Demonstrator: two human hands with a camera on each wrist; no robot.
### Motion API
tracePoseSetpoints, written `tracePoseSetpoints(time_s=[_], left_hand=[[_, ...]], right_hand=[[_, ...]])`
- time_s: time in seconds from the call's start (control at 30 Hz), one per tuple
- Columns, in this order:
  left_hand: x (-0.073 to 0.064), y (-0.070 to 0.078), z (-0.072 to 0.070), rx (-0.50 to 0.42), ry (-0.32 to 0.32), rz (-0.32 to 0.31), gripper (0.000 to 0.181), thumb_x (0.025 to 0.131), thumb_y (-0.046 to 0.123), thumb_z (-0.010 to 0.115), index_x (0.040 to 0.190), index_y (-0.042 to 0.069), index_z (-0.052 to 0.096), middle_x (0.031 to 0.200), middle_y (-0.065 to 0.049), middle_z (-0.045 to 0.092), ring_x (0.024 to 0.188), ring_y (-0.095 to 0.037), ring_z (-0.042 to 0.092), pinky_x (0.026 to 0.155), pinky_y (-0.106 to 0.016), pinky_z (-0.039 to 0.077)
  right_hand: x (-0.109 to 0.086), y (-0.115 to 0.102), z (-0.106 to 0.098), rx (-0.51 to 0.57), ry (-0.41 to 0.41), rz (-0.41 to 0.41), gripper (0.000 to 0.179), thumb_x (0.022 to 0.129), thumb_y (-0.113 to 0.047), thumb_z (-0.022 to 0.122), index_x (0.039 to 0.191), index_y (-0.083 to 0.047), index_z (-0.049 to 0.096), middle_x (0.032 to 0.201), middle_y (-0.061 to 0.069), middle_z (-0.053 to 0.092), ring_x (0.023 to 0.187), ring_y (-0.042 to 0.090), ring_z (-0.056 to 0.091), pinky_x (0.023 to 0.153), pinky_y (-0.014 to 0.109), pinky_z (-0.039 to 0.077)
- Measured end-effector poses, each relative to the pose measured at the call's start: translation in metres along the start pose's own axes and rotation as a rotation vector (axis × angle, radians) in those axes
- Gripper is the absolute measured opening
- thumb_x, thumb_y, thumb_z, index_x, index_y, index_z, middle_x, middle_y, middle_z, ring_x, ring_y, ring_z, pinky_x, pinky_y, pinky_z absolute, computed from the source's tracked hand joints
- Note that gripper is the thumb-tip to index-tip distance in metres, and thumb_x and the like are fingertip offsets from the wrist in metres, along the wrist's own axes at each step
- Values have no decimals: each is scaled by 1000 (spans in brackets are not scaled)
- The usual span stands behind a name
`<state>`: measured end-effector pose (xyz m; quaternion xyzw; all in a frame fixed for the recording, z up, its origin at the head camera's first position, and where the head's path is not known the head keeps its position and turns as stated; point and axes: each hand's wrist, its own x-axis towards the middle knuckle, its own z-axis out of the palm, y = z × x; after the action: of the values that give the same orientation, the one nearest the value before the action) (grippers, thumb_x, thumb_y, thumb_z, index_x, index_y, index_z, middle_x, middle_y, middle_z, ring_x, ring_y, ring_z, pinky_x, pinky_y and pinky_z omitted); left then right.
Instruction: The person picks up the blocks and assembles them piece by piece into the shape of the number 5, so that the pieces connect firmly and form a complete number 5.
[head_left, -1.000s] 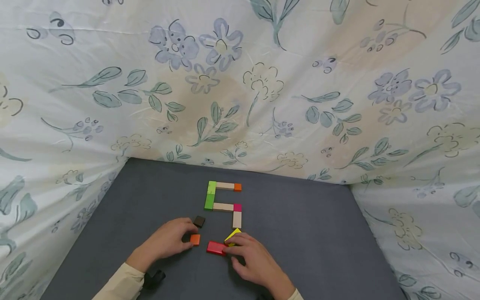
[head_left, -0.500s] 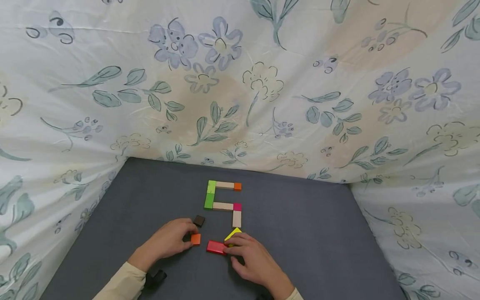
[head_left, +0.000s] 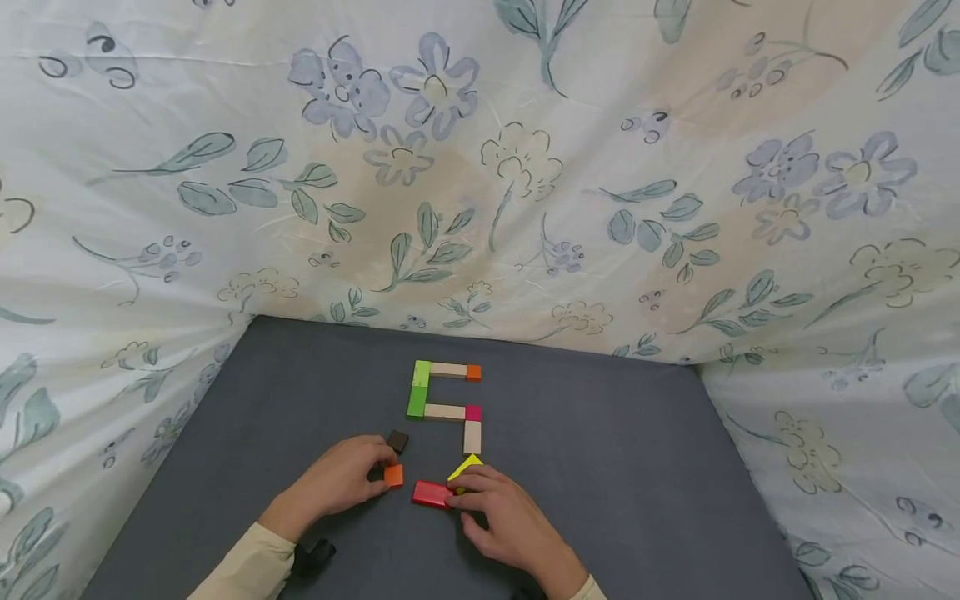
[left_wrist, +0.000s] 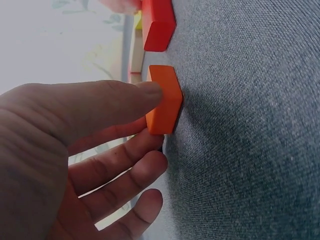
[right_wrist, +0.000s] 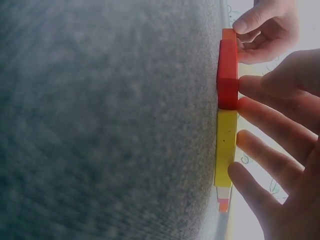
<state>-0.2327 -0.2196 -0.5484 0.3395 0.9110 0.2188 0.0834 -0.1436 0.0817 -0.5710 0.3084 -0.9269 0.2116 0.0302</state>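
Note:
My left hand (head_left: pixel 343 477) pinches a small orange block (left_wrist: pixel 167 102) on the dark cloth, with the thumb on its near side and a finger against the other. To its right, a small gap away, lies a red rectangular block (head_left: pixel 431 494). Fingertips of my right hand (head_left: pixel 513 521) rest on the red block and on a yellow block (right_wrist: pixel 226 145), which touches the red one's end. The right fingers are spread and fairly straight. In the head view the right hand hides part of the yellow block, whose visible end is pointed.
A dark brown block (head_left: pixel 397 441) lies just beyond my left fingers. Farther back, green blocks (head_left: pixel 417 402), pale blocks (head_left: pixel 446 412), a pink block (head_left: pixel 473 412) and an orange cube (head_left: pixel 474 372) form an angular line. Floral fabric (head_left: pixel 517 167) hangs behind the cloth-covered surface (head_left: pixel 600 450).
The orange block has slid slightly right toward the red block, with my left hand following. My right hand stays on the red and yellow blocks. The head view has shifted a little.

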Motion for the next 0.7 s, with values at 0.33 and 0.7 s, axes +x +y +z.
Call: tracePoseSetpoints(time_s=[0.33,0.7], left_hand=[[2,5,4,22,11,14,22,88,19,93,107,17,82,98,9,65,85,-11,62,77,-38,57],[5,6,8,35,27,36,23,88,20,93,108,17,82,98,9,65,83,-9,60,76,-36,57]], right_hand=[[0,-2,0,3,8,-2,29,100,-14,74,125,-23,84,136,-10,69,130,11,57,108,39,53],[0,-3,2,6,10,10,28,100,-15,74,125,-22,84,136,-9,69,131,11,57,107,40,54]])
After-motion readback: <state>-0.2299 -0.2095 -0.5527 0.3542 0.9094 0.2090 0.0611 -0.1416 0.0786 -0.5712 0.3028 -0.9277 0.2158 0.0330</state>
